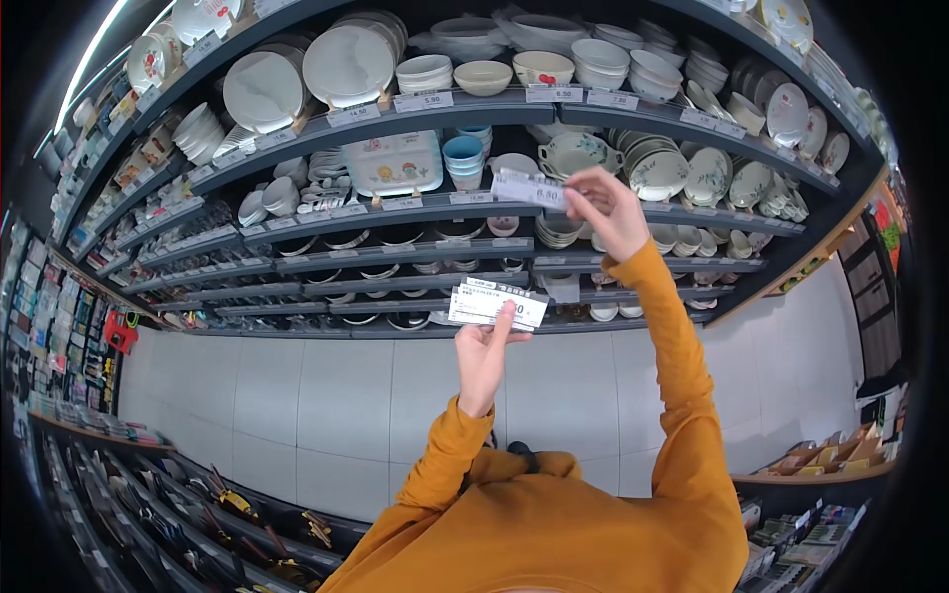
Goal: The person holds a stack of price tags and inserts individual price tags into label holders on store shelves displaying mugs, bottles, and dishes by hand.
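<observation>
Right hand [605,212] holds label [527,190] before shelves [494,103], tiled floor [341,400] below

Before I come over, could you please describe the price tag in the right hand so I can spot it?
Start from the dark shelving of dishes, then find the right hand raised in front. The price tag is pinched there by one end. It looks shaded and greyish, whereas the card in the left hand, lower down, is bright white.

Brt strip light [92,61] upper L, heavy fisheye dist. w/ blk corners.
</observation>
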Action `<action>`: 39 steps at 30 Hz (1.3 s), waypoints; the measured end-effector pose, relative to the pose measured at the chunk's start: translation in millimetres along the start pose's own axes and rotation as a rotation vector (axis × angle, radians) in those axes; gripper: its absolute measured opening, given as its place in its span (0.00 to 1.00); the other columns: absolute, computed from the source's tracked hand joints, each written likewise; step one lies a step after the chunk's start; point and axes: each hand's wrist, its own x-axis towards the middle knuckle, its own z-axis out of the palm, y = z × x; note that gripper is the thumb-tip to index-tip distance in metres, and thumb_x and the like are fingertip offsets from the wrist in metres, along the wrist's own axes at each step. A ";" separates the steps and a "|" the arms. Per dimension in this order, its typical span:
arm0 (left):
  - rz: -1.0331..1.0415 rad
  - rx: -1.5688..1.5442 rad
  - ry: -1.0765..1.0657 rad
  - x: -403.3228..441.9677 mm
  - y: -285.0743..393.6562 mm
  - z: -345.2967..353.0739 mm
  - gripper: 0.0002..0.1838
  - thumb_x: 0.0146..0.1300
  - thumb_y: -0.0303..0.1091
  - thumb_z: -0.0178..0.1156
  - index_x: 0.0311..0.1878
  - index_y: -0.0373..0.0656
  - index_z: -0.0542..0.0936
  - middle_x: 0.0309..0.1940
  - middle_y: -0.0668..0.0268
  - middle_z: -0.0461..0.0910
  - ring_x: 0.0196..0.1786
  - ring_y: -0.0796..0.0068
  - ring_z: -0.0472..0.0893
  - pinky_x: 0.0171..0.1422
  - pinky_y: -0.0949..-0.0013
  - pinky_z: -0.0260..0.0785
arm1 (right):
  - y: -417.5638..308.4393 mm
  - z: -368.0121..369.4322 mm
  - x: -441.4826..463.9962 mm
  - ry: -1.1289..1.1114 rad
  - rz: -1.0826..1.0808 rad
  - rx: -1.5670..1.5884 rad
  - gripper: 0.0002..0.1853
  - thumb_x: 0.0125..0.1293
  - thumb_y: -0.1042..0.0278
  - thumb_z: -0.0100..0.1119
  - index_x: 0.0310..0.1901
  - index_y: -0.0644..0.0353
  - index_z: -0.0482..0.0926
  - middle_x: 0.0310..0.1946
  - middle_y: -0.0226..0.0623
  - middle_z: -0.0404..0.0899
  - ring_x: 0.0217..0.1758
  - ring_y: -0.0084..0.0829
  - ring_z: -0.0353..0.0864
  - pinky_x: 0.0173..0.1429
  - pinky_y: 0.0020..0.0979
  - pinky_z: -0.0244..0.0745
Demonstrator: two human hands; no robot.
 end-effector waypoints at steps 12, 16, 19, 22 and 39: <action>0.057 -0.152 -0.138 117.9 23.5 -21.8 0.19 0.72 0.33 0.50 0.60 0.30 0.70 0.56 0.57 0.77 0.49 0.73 0.81 0.45 0.73 0.79 | 35.6 0.8 222.4 -0.006 -0.165 -0.312 0.10 0.65 0.74 0.55 0.47 0.65 0.79 0.35 0.38 0.83 0.29 0.21 0.81 0.33 0.22 0.78; 0.040 -0.123 -0.149 159.6 28.5 -33.3 0.20 0.72 0.35 0.52 0.59 0.29 0.72 0.56 0.57 0.77 0.47 0.75 0.81 0.45 0.73 0.79 | 54.7 2.3 251.3 -0.079 -0.113 -0.427 0.12 0.67 0.69 0.56 0.49 0.64 0.78 0.34 0.36 0.82 0.25 0.19 0.79 0.26 0.21 0.72; 0.030 -0.103 -0.131 178.1 30.0 -37.1 0.19 0.72 0.35 0.52 0.57 0.28 0.73 0.52 0.58 0.79 0.44 0.77 0.81 0.44 0.73 0.79 | 51.9 3.9 250.3 -0.096 -0.028 -0.383 0.13 0.68 0.66 0.56 0.51 0.63 0.77 0.36 0.35 0.81 0.24 0.18 0.77 0.25 0.21 0.70; 0.033 -0.089 -0.117 189.0 32.6 -41.6 0.17 0.72 0.34 0.52 0.53 0.27 0.76 0.43 0.59 0.82 0.40 0.78 0.81 0.43 0.72 0.79 | 52.3 3.4 250.7 -0.126 -0.075 -0.341 0.14 0.69 0.65 0.56 0.51 0.63 0.78 0.34 0.35 0.80 0.23 0.18 0.76 0.25 0.21 0.70; 0.075 -0.106 -0.121 231.1 25.9 -38.0 0.14 0.70 0.34 0.54 0.48 0.30 0.78 0.39 0.59 0.82 0.37 0.76 0.82 0.41 0.72 0.79 | 48.2 -9.1 242.5 -0.209 -0.059 -0.511 0.12 0.71 0.67 0.51 0.48 0.62 0.81 0.30 0.36 0.81 0.20 0.21 0.78 0.26 0.23 0.72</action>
